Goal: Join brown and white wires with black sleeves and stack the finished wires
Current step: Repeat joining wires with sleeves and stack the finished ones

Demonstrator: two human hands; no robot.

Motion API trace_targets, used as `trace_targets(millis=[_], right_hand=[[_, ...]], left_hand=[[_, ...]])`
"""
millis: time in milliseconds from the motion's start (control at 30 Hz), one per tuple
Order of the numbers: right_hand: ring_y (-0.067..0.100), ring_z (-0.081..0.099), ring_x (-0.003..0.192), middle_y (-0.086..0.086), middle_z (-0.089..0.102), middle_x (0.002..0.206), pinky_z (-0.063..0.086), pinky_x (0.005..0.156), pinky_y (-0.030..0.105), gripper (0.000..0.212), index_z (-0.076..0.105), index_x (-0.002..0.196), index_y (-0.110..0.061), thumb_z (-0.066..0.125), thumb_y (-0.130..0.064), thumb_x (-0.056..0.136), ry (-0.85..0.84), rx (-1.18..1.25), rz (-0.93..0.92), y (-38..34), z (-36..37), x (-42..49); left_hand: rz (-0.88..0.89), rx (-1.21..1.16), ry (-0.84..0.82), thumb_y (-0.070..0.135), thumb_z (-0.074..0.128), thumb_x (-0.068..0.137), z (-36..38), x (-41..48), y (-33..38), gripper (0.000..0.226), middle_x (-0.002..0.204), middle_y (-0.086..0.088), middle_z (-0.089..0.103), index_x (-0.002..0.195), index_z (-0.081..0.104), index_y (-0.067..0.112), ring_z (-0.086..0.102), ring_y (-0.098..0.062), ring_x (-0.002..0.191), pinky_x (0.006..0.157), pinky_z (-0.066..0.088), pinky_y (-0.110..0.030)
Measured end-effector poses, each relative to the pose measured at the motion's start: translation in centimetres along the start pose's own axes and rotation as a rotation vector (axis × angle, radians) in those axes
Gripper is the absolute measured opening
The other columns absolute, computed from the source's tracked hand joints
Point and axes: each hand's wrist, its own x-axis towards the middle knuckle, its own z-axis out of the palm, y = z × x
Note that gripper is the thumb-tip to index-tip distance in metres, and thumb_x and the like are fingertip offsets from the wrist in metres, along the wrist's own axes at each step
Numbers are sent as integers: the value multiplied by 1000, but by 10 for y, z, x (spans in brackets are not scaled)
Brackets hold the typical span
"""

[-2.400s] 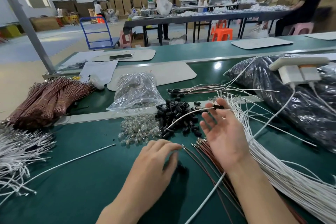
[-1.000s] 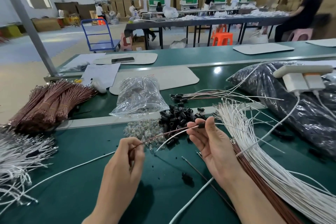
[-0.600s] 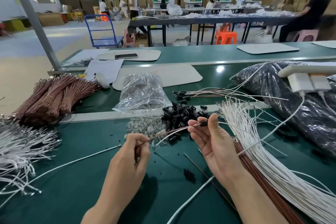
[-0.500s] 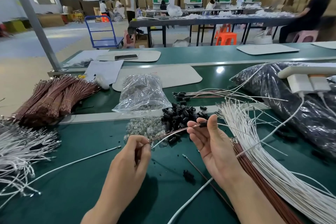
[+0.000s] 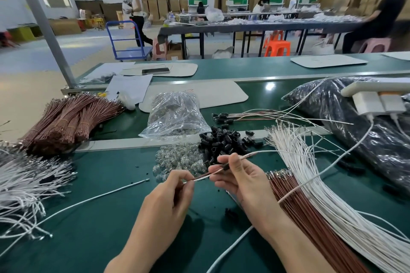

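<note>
Nearest, over the green bench (image 5: 99,224): left grip (image 5: 170,193) pinched on the loose end of the brown and white wire pair (image 5: 203,177). Right grip (image 5: 241,180) curled round the same pair farther along, thumb and forefinger on one black sleeve (image 5: 226,166) already threaded on. Reads as mid-join: sleeve on, seating not judged complete, and no stacking yet for this piece. Just right of the grips, a long fan of loose brown wires (image 5: 299,210) and white wires (image 5: 328,184), so plenty left to do. Beyond the grips, a heap of spare black sleeves (image 5: 226,139) beside a scatter of small clear pieces (image 5: 177,159). Farther back, past the pale rail, the finished stack (image 5: 255,115): a small sheaf of thin wires lying parallel, sleeved ends to the left. Small share done, by the look of it. Pair in hand thin and limp-looking, drawn near straight between the two grips. Sleeve tiny, dark, probably fiddly to seat.
</note>
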Motion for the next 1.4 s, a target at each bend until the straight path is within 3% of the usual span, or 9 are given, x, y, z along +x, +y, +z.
trace_targets(millis=[167,333,500,667,800,933,1067,1233,1400], right_hand=[[31,74,95,25,72,111,59,76,28,47,69,119,-11,50,-46,95,-122,59,71,3,4,-3],[31,74,92,26,73,108,60,73,28,46,69,117,-3,48,-38,96,-30,97,38,2,-2,2],[29,75,87,27,72,107,60,70,28,43,74,107,-6,49,-38,94,20,153,26,-2,-4,5],[29,74,92,25,72,110,59,74,27,41,77,105,-11,48,-39,96,-70,90,57,3,5,-1],[28,74,91,25,72,110,59,76,27,42,75,109,-9,49,-40,96,-83,114,41,0,4,-3],[27,73,93,24,71,115,59,79,28,41,63,125,-6,48,-32,96,-142,154,14,-3,3,-4],[26,73,94,22,71,117,58,78,28,37,67,124,-10,54,-26,93,-178,145,30,-5,2,-4],[19,69,88,10,73,111,56,75,28,43,74,115,-19,73,-48,85,-257,-48,86,3,5,-6],[12,65,76,3,73,90,54,73,21,61,79,105,-17,88,-60,63,-93,-83,3,6,2,-2]], left_hand=[[-4,-12,67,52,53,95,0,-1,3,9,67,8,55,100,57,46,46,-13,55,53,41,-19],[-32,-36,97,52,56,92,-4,2,2,16,79,17,61,108,59,50,55,-9,64,61,44,-15],[-31,-62,161,40,58,96,-8,6,-1,8,96,19,65,101,59,47,62,-7,86,73,43,-10],[-11,-30,104,41,51,99,-2,6,2,7,122,27,57,103,57,43,53,-9,124,97,43,-21],[-31,-42,-25,56,42,98,0,1,-5,11,94,21,64,101,50,48,59,-6,95,75,46,-26],[-32,-187,-9,50,46,101,0,1,0,20,70,6,57,107,55,34,49,-13,58,58,46,-35],[-93,-346,-46,47,49,102,1,5,4,20,65,7,53,104,59,30,44,-7,56,54,40,-25],[-99,-406,-70,46,51,99,4,3,10,20,65,8,50,101,60,28,41,-7,56,53,36,-25],[-115,-386,-50,53,53,98,5,2,10,24,67,0,53,105,62,31,42,-9,57,54,37,-28]])
